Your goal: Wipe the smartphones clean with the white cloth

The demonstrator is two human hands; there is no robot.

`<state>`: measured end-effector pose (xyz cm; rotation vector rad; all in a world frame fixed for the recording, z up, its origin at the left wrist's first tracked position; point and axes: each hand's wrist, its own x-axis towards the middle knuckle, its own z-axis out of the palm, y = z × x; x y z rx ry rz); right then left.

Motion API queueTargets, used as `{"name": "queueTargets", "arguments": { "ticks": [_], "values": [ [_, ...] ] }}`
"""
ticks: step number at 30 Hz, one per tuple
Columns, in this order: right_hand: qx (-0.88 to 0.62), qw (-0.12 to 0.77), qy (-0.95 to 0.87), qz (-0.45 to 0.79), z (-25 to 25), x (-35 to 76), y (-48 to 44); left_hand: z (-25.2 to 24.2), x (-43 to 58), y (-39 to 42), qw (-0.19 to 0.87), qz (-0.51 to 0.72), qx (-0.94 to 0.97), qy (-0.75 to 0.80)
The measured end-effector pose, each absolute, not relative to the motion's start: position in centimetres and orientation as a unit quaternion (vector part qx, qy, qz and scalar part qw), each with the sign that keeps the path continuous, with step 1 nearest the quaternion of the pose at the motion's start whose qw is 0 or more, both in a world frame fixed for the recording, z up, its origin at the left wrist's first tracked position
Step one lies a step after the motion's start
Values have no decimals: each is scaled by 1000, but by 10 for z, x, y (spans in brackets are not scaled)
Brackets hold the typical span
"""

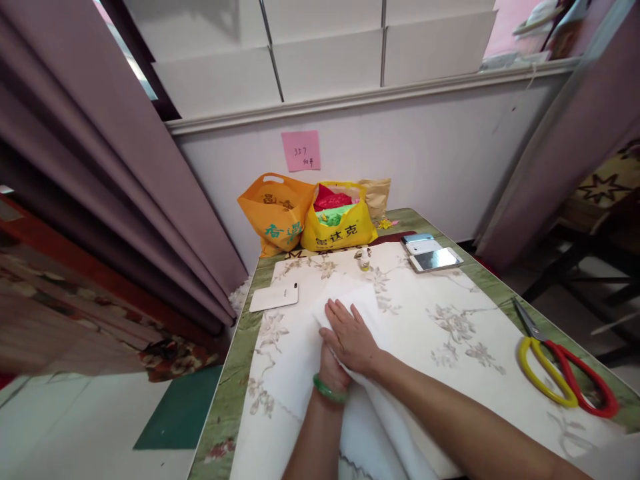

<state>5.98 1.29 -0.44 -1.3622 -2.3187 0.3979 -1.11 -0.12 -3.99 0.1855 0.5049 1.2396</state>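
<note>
A soft white cloth (369,308) lies folded under and around my hands, near the table's middle, and trails back toward me between my forearms. My right hand (353,339) rests flat on it, palm down, with the fingers stretched out and slightly apart. Below and partly behind it is my left hand (334,370), with a green bangle (330,390) at the wrist. The left fingers are hidden by the cloth and by my right hand. A white phone (275,297) lies left of my hands, and a small bottle (365,260) stands beyond them.
Large scissors (543,347) with yellow and red handles lie at the right edge. Two more phones (436,260) lie at the back right. An orange bag (277,213) and a yellow bag (340,223) stand at the back. The floral cover (450,327) overlies the green table (227,400).
</note>
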Motion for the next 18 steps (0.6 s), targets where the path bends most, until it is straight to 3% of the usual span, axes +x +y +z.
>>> {"name": "queueTargets", "arguments": {
  "ticks": [13, 18],
  "values": [
    [-586, 158, -791, 77, -20, 88, 41, -18, 2, 0, 819, 536, 52, 197],
    [-542, 176, -821, 17, -29, 113, 13, -18, 2, -2, 796, 558, 24, 234]
  ]
}}
